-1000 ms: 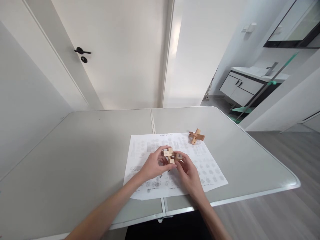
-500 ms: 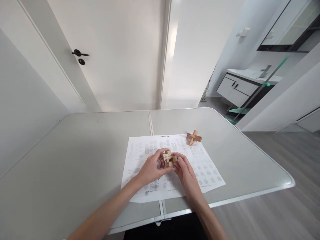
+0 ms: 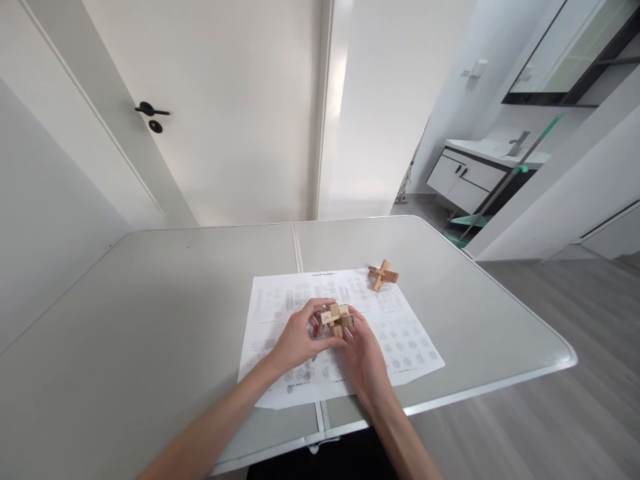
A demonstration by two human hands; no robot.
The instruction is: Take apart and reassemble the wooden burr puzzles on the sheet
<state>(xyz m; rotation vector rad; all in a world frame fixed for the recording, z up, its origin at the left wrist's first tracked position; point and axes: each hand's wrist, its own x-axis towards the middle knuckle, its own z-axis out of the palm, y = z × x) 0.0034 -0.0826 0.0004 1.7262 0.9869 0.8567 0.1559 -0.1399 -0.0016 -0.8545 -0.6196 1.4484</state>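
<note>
While left hand point(image 3: 295, 339) and right hand point(image 3: 365, 357) meet, a wooden puzzle point(image 3: 335, 319) is held between them

Curled only as wide as the blocks, the left thumb and fingers grip its left side; the right fingers, loosely bent, hold its right. Below spreads a printed sheet point(image 3: 273, 303), its print too blurred for me to read. At the sheet's far right corner lies a wooden cross point(image 3: 383, 275). The grey table point(image 3: 150, 313) ends near a white door point(image 3: 230, 120) with a black handle point(image 3: 153, 110); off right stands a sink cabinet point(image 3: 465, 179).

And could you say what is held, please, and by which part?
The left hand and right hand hold the wooden interlocking puzzle by its opposite sides.
</note>
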